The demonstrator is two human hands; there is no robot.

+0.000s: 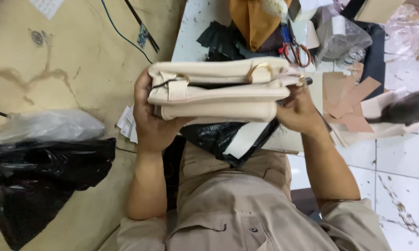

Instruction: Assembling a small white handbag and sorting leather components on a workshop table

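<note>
Both hands, left hand [150, 116] and right hand [299, 110], gripped one cream leather handbag [216, 90]. Two brass rings [259, 69] showed on it. One black plastic bag [37, 179] lay left.

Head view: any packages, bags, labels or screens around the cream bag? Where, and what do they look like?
No screens or signs.
Black plastic bag: left on the floor, crumpled, glossy.
Clear plastic bag: lying on top of it, whitish.
Black plastic bag: under the cream handbag, on the lap.
Clear plastic bag: top right on the table, greyish.
Small label: top, by the cables, blue and white.
</note>
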